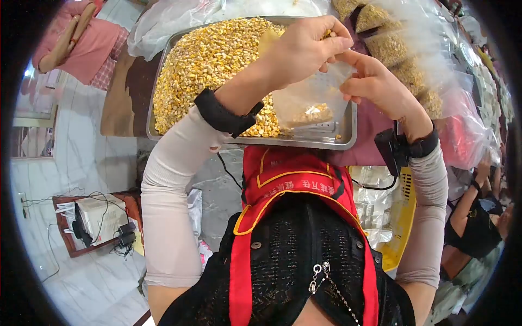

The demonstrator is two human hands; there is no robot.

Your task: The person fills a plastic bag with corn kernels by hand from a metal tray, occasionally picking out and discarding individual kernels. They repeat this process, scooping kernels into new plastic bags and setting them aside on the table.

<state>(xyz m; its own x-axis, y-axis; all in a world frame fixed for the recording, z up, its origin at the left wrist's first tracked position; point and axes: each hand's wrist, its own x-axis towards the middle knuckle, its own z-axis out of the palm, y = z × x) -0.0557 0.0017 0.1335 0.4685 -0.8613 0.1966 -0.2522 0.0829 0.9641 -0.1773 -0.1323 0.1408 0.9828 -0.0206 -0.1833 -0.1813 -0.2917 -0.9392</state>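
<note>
A metal tray [348,138] holds a large heap of yellow corn kernels [212,60]. Above its right end hangs a clear plastic bag [304,98] with a small amount of kernels at its bottom. My left hand [312,46] is at the bag's mouth, its fingers curled together around a few kernels that show between them. Close beside it, my right hand [380,84] pinches the edge of the bag between thumb and fingers. The fingertips of both hands nearly meet.
Filled bags of corn [389,46] lie in a row at the back right. Loose plastic bags [163,27] lie behind the tray. A yellow crate [405,217] with clear packages stands below right. One person [81,43] stands at the upper left; another [478,217] is at right.
</note>
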